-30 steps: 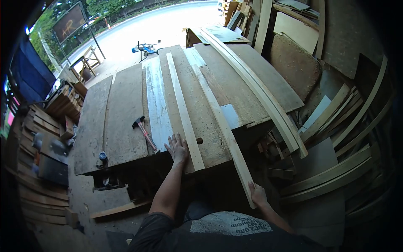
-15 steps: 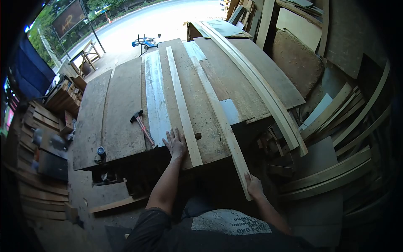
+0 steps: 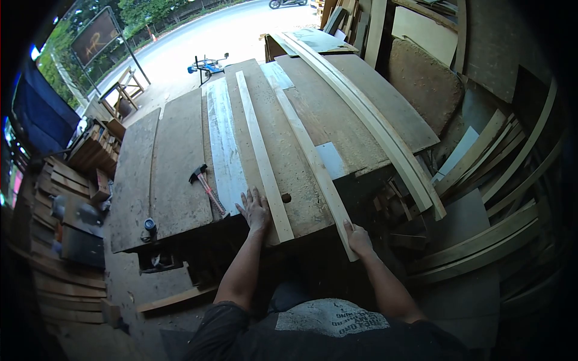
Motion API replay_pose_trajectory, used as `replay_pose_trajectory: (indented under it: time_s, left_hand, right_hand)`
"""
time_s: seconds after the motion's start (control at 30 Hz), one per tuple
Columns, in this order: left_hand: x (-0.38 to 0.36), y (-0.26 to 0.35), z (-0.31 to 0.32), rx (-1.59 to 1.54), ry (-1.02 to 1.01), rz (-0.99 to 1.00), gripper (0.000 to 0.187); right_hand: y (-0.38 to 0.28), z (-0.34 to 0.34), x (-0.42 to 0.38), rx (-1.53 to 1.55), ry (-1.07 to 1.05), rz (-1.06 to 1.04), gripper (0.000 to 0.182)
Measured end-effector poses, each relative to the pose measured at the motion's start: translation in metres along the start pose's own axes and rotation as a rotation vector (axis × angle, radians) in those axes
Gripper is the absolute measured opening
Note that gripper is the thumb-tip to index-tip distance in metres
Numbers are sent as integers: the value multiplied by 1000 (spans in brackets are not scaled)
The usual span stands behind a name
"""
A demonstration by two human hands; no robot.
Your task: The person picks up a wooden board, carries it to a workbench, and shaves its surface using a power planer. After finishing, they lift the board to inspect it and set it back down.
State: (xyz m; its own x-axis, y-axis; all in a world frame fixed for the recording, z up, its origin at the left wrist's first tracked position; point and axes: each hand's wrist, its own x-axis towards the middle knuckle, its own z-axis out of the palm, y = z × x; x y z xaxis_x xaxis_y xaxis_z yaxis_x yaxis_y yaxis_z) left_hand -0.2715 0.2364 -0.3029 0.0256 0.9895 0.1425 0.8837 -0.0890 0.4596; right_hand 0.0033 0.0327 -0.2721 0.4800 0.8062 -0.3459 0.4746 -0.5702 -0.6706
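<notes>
My right hand [image 3: 358, 239] grips the near end of a long pale wooden strip [image 3: 317, 162], which lies over the worktable and sticks out past its front edge. My left hand [image 3: 255, 210] rests with fingers spread near the table's front edge, between a whitish board [image 3: 224, 141] and a second pale strip [image 3: 263, 157]. That second strip lies flat, just right of the left hand. A hammer [image 3: 206, 186] with a reddish handle lies left of the whitish board.
Long strips [image 3: 373, 120] lie along the right of the worktable [image 3: 177, 162]. A small round object [image 3: 149, 224] stands at its front left. Boards and curved wood pieces [image 3: 475, 246] crowd the right side; stacked timber [image 3: 69, 283] is on the left.
My right hand and the strip it holds have moved forward, so less of the strip overhangs the front edge. My left hand stays in nearly the same place. A motorcycle now shows on the road.
</notes>
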Motion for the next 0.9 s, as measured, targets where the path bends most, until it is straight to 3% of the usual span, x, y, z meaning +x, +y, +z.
replay_pose_trajectory:
  time_s: [0.67,0.8,0.87,0.9]
  left_hand:
    - [1,-3,2,-23,28,12,56]
    - [0,-10,4,-19,8,19,58]
    - [12,-13,-1,-18,19,32,59]
    - [17,-18,-10,-171,-59,-24,60]
  right_hand:
    - [-97,16,130,-133,12,44,86]
    - [-69,34,137,-91,38,-46,86]
    - [-47,44,140,9,146,-191,83]
    - [-32,46,138,39,161,-221,82]
